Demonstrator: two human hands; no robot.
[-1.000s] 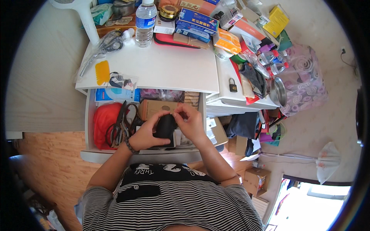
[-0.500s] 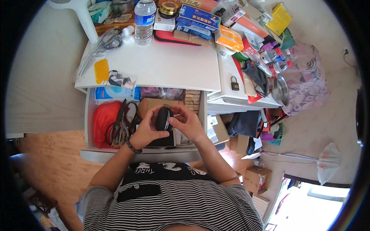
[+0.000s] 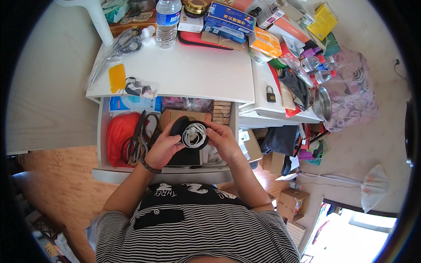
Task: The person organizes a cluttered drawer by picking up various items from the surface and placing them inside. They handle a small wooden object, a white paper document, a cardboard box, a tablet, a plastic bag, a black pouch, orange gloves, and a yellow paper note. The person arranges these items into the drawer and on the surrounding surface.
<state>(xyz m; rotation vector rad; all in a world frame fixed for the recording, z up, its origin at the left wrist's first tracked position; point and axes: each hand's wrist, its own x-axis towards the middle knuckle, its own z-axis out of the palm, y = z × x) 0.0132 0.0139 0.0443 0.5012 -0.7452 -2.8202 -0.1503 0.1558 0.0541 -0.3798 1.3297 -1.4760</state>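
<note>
Between my hands, above the pulled-out drawer (image 3: 103, 131), is a round black earphone case (image 3: 177, 126) with its lid folded back. Coiled white earphones (image 3: 194, 135) lie inside it. My left hand (image 3: 163, 148) grips the lid side, the thumb across its lower edge. On the other side my right hand (image 3: 222, 139) pinches the rim of the half that holds the coil. Beneath them the drawer holds a red bag (image 3: 123, 138), scissors (image 3: 139, 136) and a brown cardboard box (image 3: 173, 116), partly hidden by my hands.
On the white desktop (image 3: 188, 74) lie a yellow comb (image 3: 117, 78) and a small clear packet (image 3: 141, 87). A water bottle (image 3: 167, 24) and several boxes stand at the back. A padlock (image 3: 270, 94) and a metal bowl (image 3: 322, 103) are at the right.
The earphone case was closed between both hands. It is now open, its lid swung left, showing the white coil. My right hand has shifted slightly right.
</note>
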